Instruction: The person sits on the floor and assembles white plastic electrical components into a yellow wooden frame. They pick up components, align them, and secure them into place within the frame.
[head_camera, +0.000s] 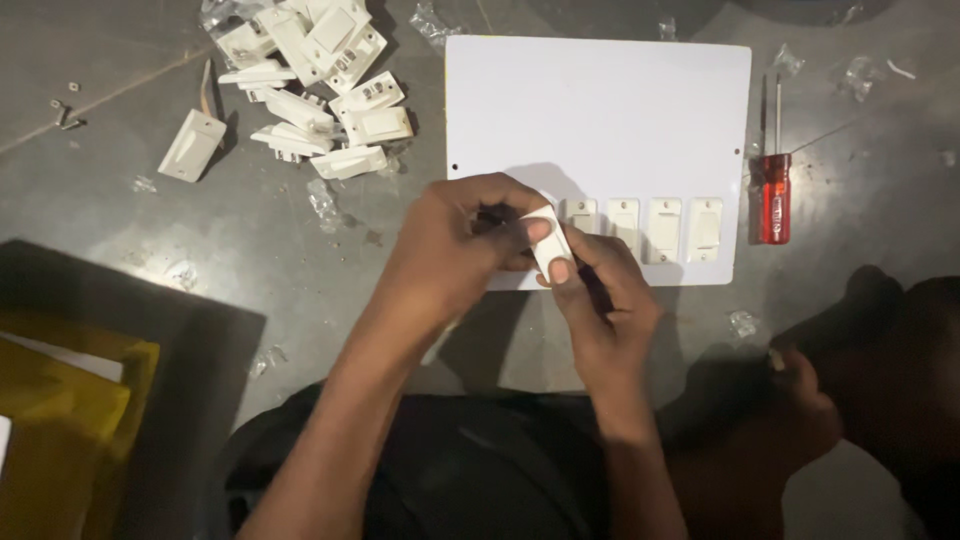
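Over white panel (598, 110), both hands (530, 265) pinch switch (550, 243).

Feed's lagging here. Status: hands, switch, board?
Left hand and right hand both grip one white switch over the white board. Four switches seated along its near edge. Nothing blocking.

The switch (549, 243) at centre frame is white, as are the panel (600, 110) above it and the heap of switches (320, 90) upper left. The screwdriver (775, 195) at right has a red handle; a yellow bag (70, 420) lies lower left on grey floor (250, 230).
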